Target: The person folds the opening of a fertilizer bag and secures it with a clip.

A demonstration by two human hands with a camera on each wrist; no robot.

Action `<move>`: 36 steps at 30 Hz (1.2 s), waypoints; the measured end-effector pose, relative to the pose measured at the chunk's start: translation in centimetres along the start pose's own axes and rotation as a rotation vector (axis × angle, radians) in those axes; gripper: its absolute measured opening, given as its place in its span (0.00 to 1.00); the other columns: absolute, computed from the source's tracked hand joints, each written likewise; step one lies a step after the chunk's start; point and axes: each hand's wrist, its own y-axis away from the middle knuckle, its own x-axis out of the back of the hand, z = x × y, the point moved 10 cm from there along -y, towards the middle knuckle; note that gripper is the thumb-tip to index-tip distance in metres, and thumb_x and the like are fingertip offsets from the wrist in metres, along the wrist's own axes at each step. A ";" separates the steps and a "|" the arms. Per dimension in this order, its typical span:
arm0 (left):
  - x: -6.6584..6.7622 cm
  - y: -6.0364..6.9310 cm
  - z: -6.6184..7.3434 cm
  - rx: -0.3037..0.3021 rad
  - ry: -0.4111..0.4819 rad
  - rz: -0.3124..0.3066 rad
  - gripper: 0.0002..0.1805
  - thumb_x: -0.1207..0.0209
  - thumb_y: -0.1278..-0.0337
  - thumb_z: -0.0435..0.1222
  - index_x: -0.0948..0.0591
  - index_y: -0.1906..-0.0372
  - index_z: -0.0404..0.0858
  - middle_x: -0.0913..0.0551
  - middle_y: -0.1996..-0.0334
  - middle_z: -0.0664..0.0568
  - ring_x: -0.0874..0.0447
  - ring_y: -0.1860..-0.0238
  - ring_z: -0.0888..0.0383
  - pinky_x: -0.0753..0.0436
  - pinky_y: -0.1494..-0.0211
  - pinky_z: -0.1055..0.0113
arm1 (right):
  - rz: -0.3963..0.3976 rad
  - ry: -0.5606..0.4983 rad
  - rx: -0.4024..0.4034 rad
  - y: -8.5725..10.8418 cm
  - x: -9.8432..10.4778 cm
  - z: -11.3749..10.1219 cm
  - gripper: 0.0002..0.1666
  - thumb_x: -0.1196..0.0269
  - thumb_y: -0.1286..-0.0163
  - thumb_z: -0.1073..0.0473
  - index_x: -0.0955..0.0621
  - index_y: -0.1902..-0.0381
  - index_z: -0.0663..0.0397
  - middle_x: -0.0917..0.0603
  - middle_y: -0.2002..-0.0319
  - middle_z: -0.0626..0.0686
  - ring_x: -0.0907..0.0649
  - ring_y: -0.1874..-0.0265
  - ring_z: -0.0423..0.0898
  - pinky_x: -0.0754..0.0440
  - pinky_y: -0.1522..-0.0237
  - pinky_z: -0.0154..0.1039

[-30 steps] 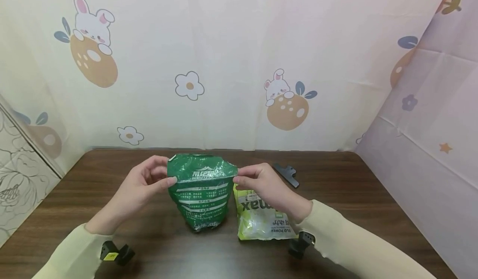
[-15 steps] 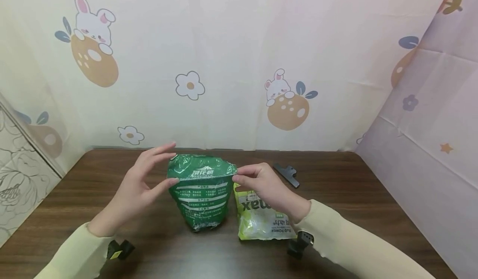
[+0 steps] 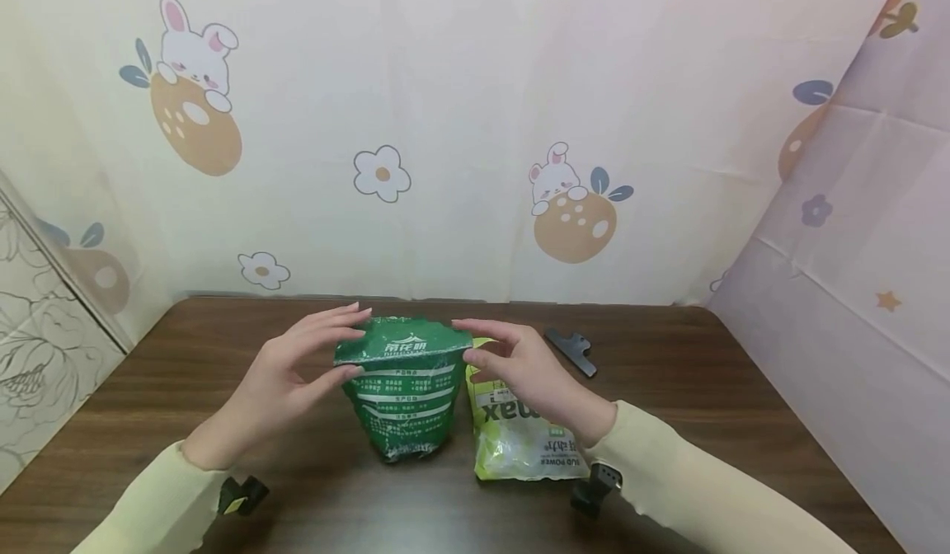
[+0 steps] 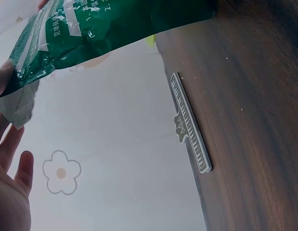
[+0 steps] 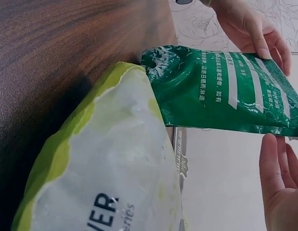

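Observation:
A green plastic pouch (image 3: 404,401) with white print stands on the wooden table, its upper part bent along a crease. My left hand (image 3: 297,364) is at its left upper edge, thumb touching the front and the other fingers reaching out straight above. At the right upper corner, my right hand (image 3: 523,364) has its thumb in front and straight fingers extended past the edge. In the right wrist view, fingertips (image 5: 270,144) meet the edge of the pouch. A grey flap (image 4: 19,107) shows between left thumb and fingers in the left wrist view.
A yellow-green and white bag (image 3: 523,451) lies beside the pouch, partly under the right forearm. Behind it rests a grey bag clip (image 3: 571,351). A patterned curtain (image 3: 445,241) hangs along the table's back edge (image 3: 638,305).
The upper part of the pouch has bent over and sits lower. The left fingers have straightened and come over the top, while the right fingers have loosened from their pinch at the corner.

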 end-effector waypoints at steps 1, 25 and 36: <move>0.0 0.0 0.0 0.000 -0.003 -0.003 0.31 0.25 0.60 0.24 0.18 0.44 0.39 0.21 0.38 0.45 0.29 0.33 0.46 0.33 0.31 0.67 | -0.001 0.003 0.000 0.0 0.0 0.0 0.27 0.35 0.29 0.60 0.23 0.34 0.42 0.25 0.34 0.49 0.16 0.48 0.51 0.16 0.53 0.46; -0.3 0.0 1.2 -0.130 0.005 0.016 0.28 0.29 0.67 0.17 0.14 0.53 0.36 0.12 0.54 0.48 0.15 0.52 0.51 0.25 0.44 0.74 | 0.057 0.191 0.065 0.3 0.3 -0.8 0.13 0.35 0.29 0.58 0.14 0.47 0.47 0.18 0.45 0.41 0.23 0.40 0.45 0.26 0.41 0.55; -0.9 0.2 0.4 -0.010 0.023 -0.044 0.23 0.30 0.55 0.20 0.13 0.52 0.41 0.12 0.57 0.56 0.15 0.57 0.61 0.22 0.51 0.75 | 0.009 0.224 0.200 0.5 -0.8 -2.7 0.14 0.33 0.30 0.56 0.14 0.48 0.41 0.18 0.45 0.40 0.22 0.42 0.41 0.26 0.41 0.55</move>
